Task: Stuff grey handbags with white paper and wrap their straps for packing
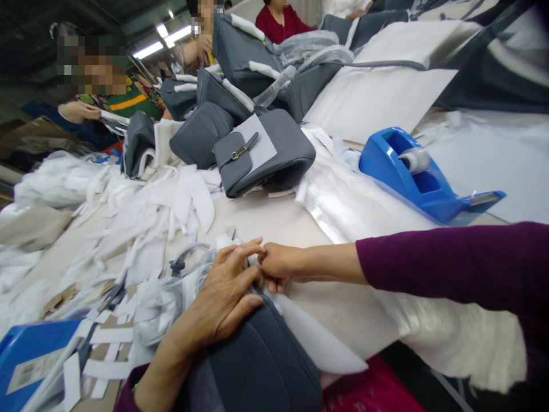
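Note:
A dark blue-grey handbag [261, 355] lies before me at the table's front edge. My left hand [231, 280] grips its far edge, thumb on the dark panel and fingers bent over the edge. Beside those fingertips, my right hand [277, 264] is closed, reaching in from the right; what it pinches is hidden. A white padding sheet [321, 337] sticks out along the bag's right side. Clear plastic wrap [158, 309] and a wrapped strap lie just left of my left hand.
Finished-looking grey bags [274, 143] are piled at the back. A blue tape dispenser [412, 171] stands at right on white wrapping sheets. White padding scraps [141, 212] cover the left; a blue box [34, 355] is at front left. Co-workers [128, 94] are across the table.

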### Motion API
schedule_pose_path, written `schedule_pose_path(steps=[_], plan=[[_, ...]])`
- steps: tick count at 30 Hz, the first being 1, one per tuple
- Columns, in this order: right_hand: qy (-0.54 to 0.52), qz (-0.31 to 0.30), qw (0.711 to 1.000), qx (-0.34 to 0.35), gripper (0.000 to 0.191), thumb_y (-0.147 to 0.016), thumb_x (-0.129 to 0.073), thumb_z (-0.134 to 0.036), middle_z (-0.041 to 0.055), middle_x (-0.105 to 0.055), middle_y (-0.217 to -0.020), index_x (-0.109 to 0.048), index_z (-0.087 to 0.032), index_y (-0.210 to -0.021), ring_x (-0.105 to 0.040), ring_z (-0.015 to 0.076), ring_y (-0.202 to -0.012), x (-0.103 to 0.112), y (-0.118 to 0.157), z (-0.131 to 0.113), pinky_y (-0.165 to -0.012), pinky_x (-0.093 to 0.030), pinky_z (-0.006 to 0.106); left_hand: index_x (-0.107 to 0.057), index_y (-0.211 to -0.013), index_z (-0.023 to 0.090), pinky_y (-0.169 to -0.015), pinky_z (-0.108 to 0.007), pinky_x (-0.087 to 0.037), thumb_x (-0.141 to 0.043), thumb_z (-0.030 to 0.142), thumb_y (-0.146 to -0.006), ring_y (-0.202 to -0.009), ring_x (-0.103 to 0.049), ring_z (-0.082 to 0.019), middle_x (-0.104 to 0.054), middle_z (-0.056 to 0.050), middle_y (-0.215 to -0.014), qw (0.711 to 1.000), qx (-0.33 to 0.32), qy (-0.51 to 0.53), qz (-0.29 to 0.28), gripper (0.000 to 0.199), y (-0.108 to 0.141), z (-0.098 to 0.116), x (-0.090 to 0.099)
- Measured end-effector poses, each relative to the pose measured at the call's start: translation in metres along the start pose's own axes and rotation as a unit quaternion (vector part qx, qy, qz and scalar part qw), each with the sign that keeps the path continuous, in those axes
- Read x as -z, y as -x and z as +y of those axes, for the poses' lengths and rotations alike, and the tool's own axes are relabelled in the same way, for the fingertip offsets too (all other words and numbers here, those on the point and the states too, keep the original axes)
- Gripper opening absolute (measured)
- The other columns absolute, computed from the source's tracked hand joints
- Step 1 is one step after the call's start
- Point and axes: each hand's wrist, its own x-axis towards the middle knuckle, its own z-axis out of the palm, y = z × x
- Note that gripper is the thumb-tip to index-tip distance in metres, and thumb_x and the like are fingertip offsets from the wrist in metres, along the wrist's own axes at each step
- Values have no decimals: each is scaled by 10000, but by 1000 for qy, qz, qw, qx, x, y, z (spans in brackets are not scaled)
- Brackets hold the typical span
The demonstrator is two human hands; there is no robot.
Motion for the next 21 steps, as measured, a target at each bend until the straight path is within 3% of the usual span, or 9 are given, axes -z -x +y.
schedule_pose_path(steps=[3,5,8,10,12,14,17,21], plan=[[34,-35,998,49,313,-816,-423,-29,15,-648,-654,-564,-76,-1092,-630,114,-530,10,29,9,-527,-527,206,-523,-978,197,-1121,-491,-193,-352,430,-949,-1221,-448,-260,-565,-124,-1236,999,11,11,-35,291,-1,0,-2],[134,7,984,118,504,-798,-421,-1,93,-685,-969,-477,-115,-1287,-684,136,-723,17,62,23,-653,-557,251,-506,-981,204,-1128,-482,-185,-363,391,-949,-1183,-490,-241,-602,-103,-1189,998,10,23,-51,238,-1,-1,-4],[331,97,906,246,656,-783,-450,26,116,-471,-1398,-440,-260,-1373,-590,186,-1127,17,115,54,-912,-502,329,-497,-969,208,-1116,-472,-203,-377,379,-944,-1174,-503,-240,-599,-88,-1220,998,3,33,-58,211,1,-3,-5],[414,112,848,312,614,-822,-461,1,92,-345,-1500,-471,-312,-1350,-448,213,-1292,9,137,75,-1017,-426,383,-488,-948,208,-1107,-468,-209,-363,387,-948,-1154,-515,-239,-592,-85,-1234,997,0,43,-56,218,2,-3,-4],[437,115,812,368,475,-873,-442,-42,116,-347,-1496,-529,-258,-1287,-408,218,-1313,-2,145,90,-1037,-400,399,-478,-936,209,-1095,-465,-214,-330,405,-954,-1139,-521,-240,-589,-89,-1236,997,-4,55,-55,247,3,-3,-3],[405,131,805,414,348,-901,-406,-65,153,-471,-1380,-579,-177,-1181,-479,198,-1220,-13,141,96,-989,-432,356,-475,-936,209,-1078,-462,-223,-297,425,-958,-1143,-515,-248,-587,-94,-1237,996,-9,65,-54,280,3,-2,-1],[321,168,834,416,249,-877,-421,-69,96,-613,-1029,-621,-161,-994,-573,154,-946,-26,126,91,-831,-475,277,-482,-956,210,-1054,-454,-236,-278,447,-959,-1159,-502,-259,-586,-98,-1233,995,-21,74,-56,313,4,1,2],[216,234,903,290,107,-741,-596,-82,-30,-566,-704,-585,-183,-774,-528,102,-662,-36,114,76,-614,-409,209,-500,-999,212,-1035,-446,-240,-279,449,-960,-1177,-484,-264,-582,-100,-1235,994,-42,81,-57,327,5,1,4]])
